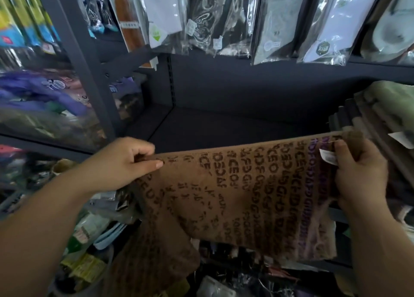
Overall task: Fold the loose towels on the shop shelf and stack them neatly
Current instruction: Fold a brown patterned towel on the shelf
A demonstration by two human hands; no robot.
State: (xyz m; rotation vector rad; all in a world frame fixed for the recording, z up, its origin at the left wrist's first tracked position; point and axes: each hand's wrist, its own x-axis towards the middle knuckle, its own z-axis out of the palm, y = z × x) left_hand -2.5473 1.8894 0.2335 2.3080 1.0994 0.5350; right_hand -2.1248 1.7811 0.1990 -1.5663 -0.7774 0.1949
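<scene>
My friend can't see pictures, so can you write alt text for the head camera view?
A person's left hand and right hand hold up a brown lettered towel by its top corners before a dark shelf. Folded towels are stacked at the right; bagged goods hang above.

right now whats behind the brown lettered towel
Behind the brown lettered towel, the dark metal shelf board shows above its edge, stacked folded towels at right; the rest is covered.

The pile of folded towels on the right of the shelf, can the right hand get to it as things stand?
Probably yes: the pile sits just behind the right hand with nothing between, though that hand is busy gripping a corner of the brown towel.
</scene>
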